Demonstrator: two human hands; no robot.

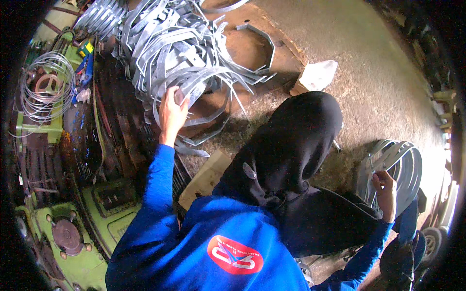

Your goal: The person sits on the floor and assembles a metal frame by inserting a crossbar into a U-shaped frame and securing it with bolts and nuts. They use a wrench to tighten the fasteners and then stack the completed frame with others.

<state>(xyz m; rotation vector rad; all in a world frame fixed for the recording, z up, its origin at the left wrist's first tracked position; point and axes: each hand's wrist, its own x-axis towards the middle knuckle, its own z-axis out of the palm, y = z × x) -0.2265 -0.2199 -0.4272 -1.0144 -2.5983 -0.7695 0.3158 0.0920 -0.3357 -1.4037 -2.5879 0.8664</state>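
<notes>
My left hand [174,114] reaches to the near edge of a heap of bent grey metal strips [179,46]. Its thumb and fingers close on one curved metal strip [196,89] that arcs to the right. Off to the right, my right hand [385,194] is beside several curved metal bands [405,162], which stand close together like rings. The fingers of that hand are curled inward against the near side of the bands. What lies between them, if anything, I cannot make out.
A coil of thin wire [48,87] lies on green machinery [109,203] at the left, near a blue tool [85,72]. A white bag [318,75] sits on the floor beyond my raised knee [315,116]. A small wheel [433,242] stands at lower right.
</notes>
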